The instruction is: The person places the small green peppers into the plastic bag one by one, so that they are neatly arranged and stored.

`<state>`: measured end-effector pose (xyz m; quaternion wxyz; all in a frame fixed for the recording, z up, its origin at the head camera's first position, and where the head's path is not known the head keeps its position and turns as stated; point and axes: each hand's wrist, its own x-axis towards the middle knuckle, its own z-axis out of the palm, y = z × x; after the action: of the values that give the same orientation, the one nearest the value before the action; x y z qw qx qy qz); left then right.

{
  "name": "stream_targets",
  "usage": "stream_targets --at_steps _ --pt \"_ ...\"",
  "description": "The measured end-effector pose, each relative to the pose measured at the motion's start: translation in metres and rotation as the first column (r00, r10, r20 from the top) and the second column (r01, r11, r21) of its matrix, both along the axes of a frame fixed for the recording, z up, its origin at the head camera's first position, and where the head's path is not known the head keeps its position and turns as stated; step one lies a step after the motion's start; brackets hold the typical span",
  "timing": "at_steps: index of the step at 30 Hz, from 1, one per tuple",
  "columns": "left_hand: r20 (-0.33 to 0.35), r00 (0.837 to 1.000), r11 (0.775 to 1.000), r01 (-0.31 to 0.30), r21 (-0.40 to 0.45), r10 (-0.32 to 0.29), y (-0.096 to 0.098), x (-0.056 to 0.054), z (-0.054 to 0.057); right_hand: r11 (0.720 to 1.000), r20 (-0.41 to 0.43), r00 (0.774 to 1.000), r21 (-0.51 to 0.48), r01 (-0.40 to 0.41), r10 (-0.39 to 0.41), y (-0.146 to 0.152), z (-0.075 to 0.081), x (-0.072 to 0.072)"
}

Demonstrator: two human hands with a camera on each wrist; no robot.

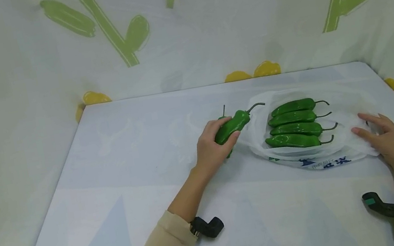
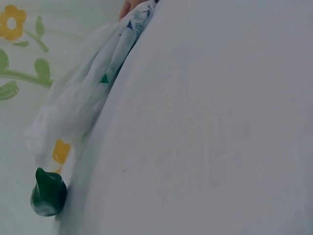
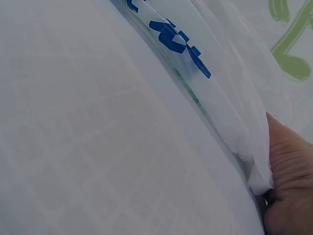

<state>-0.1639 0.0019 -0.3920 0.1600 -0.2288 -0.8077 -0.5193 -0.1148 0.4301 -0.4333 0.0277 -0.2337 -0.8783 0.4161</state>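
Observation:
My left hand holds a green pepper, its stem pointing right, just left of a white plastic bag. Partly hidden behind that hand is a second green pepper, with its thin stem pointing up. Several more green peppers lie side by side on the bag, stems to the right. At the bag's right end, my right hand grips the plastic, thumb and forefinger spread. Bunched plastic meets the right hand in the right wrist view. The left wrist view shows a green pepper's end.
The white table has pale blue triangles and reaches back to a curtain-like sheet with green and yellow plant prints. Black wrist cameras sit on the left forearm and right forearm. Blue lettering marks the bag's front edge.

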Motion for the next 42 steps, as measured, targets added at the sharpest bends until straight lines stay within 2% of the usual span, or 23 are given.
stream_targets --at_steps 3,9,14,16,21,25,30,35,42 --pt "-0.026 1.0 1.0 0.015 -0.016 -0.015 0.01 -0.002 0.003 1.0 -0.004 1.0 0.009 -0.006 0.006 0.0 0.0 -0.001" --pt "-0.032 0.998 0.995 0.059 -0.075 -0.062 0.031 -0.006 0.01 1.0 -0.009 1.0 0.017 -0.01 0.01 0.0 0.0 -0.002" --pt "-0.114 0.99 0.985 0.066 -0.162 -0.086 0.049 -0.012 0.012 0.999 -0.018 0.999 0.023 -0.026 0.026 0.0 0.001 -0.003" --pt "-0.124 0.989 0.985 0.067 -0.158 -0.087 0.057 -0.017 0.013 0.999 -0.02 0.999 0.031 -0.039 0.039 0.001 0.003 -0.004" --pt "-0.067 0.994 0.986 0.078 -0.148 -0.089 0.078 -0.026 0.017 0.999 -0.007 0.999 0.013 -0.036 0.036 0.003 0.007 -0.007" --pt "0.0 0.995 0.971 0.101 -0.217 -0.103 0.093 -0.029 0.023 1.0 -0.017 1.0 -0.004 -0.012 0.012 0.002 0.006 -0.009" --pt "0.022 0.994 0.93 0.108 -0.352 -0.107 0.111 -0.034 0.023 1.0 -0.033 0.999 -0.018 -0.013 0.012 -0.002 0.004 -0.009" --pt "0.031 0.995 0.862 0.099 -0.498 -0.096 0.128 -0.039 0.02 1.0 -0.007 1.0 -0.012 -0.024 0.024 -0.002 0.002 -0.005" --pt "0.049 0.997 0.757 0.08 -0.648 -0.063 0.148 -0.043 0.02 1.0 0.002 1.0 0.009 -0.016 0.016 0.001 -0.002 0.0"
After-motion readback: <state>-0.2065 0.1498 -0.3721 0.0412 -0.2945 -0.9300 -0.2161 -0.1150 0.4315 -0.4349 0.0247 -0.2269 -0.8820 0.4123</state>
